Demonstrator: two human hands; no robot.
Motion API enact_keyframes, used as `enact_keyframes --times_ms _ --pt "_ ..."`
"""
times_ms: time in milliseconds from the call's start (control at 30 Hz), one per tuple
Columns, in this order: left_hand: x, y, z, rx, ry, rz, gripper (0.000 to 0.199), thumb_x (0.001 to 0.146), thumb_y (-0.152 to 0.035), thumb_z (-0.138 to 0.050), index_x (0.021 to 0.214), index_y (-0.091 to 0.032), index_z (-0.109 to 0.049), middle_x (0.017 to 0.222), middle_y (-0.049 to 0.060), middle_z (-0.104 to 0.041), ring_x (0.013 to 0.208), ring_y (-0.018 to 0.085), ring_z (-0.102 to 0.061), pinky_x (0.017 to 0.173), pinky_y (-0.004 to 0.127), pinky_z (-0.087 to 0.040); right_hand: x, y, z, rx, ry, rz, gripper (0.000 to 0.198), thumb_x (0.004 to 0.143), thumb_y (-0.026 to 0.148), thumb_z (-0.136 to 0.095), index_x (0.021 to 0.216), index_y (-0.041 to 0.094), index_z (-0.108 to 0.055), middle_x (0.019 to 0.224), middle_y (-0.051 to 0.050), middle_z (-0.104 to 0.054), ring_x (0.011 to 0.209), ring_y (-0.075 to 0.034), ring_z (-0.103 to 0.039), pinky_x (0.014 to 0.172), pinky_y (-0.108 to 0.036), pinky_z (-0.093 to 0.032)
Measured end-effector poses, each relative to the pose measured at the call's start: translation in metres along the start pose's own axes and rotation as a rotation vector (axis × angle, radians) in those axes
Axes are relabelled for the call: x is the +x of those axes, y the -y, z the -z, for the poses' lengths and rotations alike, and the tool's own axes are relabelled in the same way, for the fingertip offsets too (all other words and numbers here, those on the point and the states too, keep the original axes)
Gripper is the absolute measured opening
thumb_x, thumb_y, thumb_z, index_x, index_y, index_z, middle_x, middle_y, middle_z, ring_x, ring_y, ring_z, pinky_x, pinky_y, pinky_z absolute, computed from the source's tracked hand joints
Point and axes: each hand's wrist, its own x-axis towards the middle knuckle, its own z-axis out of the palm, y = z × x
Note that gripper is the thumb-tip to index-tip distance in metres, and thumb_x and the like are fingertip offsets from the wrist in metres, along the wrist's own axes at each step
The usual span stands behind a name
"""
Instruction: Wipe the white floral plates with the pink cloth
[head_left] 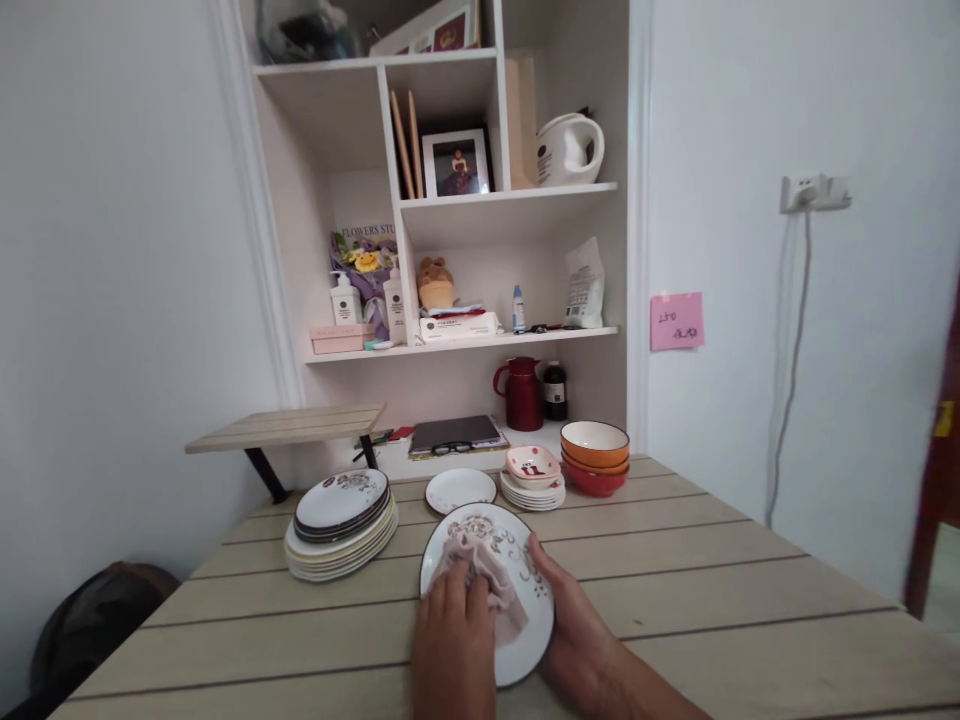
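Note:
My right hand [577, 625] grips the right rim of a white plate [517, 655] with a dark edge and brown flower pattern, thumb on the face and the other fingers behind it. The plate is tilted up above the table's near part. Bunched under the fingers of my left hand [454, 625] is a pale pink cloth [506, 605], pressed against the plate's face. Just behind the held plate, a similar plate [460, 490] lies flat on the table.
Stacked plates [341, 530] stand at the left of the wooden table [675, 590], beside a small raised shelf [289, 425]. Small dishes [532, 490] and a stack of orange and red bowls [596, 460] sit at the back right. Behind are a red jug [523, 395] and shelving.

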Motion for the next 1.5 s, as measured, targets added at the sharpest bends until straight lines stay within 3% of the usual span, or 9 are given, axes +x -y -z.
enact_keyframes --times_ms 100,267,500,600,767,933,1067,1267,1500 --pt "-0.002 -0.005 -0.001 -0.071 -0.021 -0.085 0.026 0.072 -0.011 -0.064 0.096 -0.022 -0.065 0.110 0.006 -0.066 0.098 0.025 -0.063 0.080 0.039 -0.055 -0.001 0.002 0.001 -0.008 -0.003 0.003 0.054 0.083 0.054 -0.052 0.109 0.009 -0.065 0.097 -0.015 -0.073 0.094 -0.028 -0.066 0.090 -0.042 -0.045" --pt "0.003 -0.012 0.007 -0.180 0.101 -0.219 0.031 0.072 -0.015 -0.067 0.100 -0.026 -0.064 0.120 0.004 -0.063 0.105 0.024 -0.061 0.084 0.039 -0.055 -0.001 -0.002 0.005 -0.034 -0.049 -0.033 0.051 0.082 0.055 -0.055 0.100 0.008 -0.068 0.091 -0.014 -0.074 0.093 -0.026 -0.066 0.089 -0.039 -0.046" --pt "0.012 0.008 0.020 -0.039 0.100 0.111 0.033 0.076 -0.012 -0.061 0.106 -0.027 -0.064 0.121 0.005 -0.063 0.110 0.025 -0.058 0.089 0.045 -0.050 0.004 -0.014 0.005 -0.071 -0.042 0.002 0.054 0.082 0.053 -0.055 0.115 0.010 -0.063 0.099 -0.014 -0.073 0.093 -0.026 -0.067 0.091 -0.040 -0.045" --pt "0.011 0.014 0.019 0.029 0.114 0.178 0.032 0.078 -0.009 -0.059 0.106 -0.023 -0.065 0.118 0.007 -0.064 0.108 0.025 -0.058 0.087 0.044 -0.050 0.003 -0.008 0.005 -0.064 -0.094 0.057 0.055 0.082 0.052 -0.056 0.118 0.011 -0.061 0.100 -0.014 -0.073 0.094 -0.027 -0.067 0.092 -0.042 -0.044" --pt "0.003 -0.004 0.009 -0.024 0.100 0.019 0.028 0.076 -0.009 -0.060 0.099 -0.023 -0.066 0.112 0.005 -0.066 0.102 0.024 -0.061 0.085 0.042 -0.053 0.001 0.010 0.008 -0.031 -0.120 0.152 0.054 0.083 0.051 -0.055 0.117 0.010 -0.061 0.105 -0.015 -0.072 0.095 -0.027 -0.066 0.092 -0.041 -0.045" --pt "0.002 -0.020 0.012 -0.178 0.079 -0.173 0.027 0.079 -0.011 -0.057 0.100 -0.026 -0.065 0.122 0.001 -0.062 0.107 0.022 -0.059 0.088 0.040 -0.054 -0.003 0.009 0.005 -0.056 -0.100 0.074 0.058 0.079 0.058 -0.056 0.107 0.009 -0.066 0.097 -0.015 -0.073 0.090 -0.027 -0.067 0.089 -0.040 -0.046" --pt "0.009 -0.011 0.023 -0.167 0.125 -0.077 0.032 0.079 -0.011 -0.057 0.104 -0.029 -0.065 0.132 0.000 -0.055 0.120 0.024 -0.050 0.097 0.045 -0.048 -0.002 -0.007 0.001 -0.088 -0.100 0.024 0.054 0.081 0.054 -0.057 0.113 0.010 -0.064 0.097 -0.013 -0.073 0.093 -0.025 -0.066 0.091 -0.039 -0.045" --pt "0.011 0.012 0.023 -0.005 0.120 0.123 0.036 0.080 -0.007 -0.054 0.109 -0.027 -0.065 0.123 0.004 -0.061 0.115 0.025 -0.053 0.096 0.047 -0.045 0.001 -0.017 0.003 -0.065 -0.098 0.009 0.055 0.083 0.050 -0.055 0.118 0.009 -0.061 0.101 -0.014 -0.073 0.097 -0.025 -0.065 0.094 -0.039 -0.043" --pt "0.003 -0.005 0.013 -0.086 0.155 0.018 0.037 0.074 -0.009 -0.065 0.107 -0.024 -0.065 0.117 0.005 -0.064 0.107 0.025 -0.058 0.090 0.044 -0.051 0.000 0.013 0.008 -0.014 -0.135 0.124 0.056 0.083 0.054 -0.053 0.118 0.011 -0.060 0.102 -0.014 -0.072 0.099 -0.028 -0.065 0.093 -0.044 -0.043"
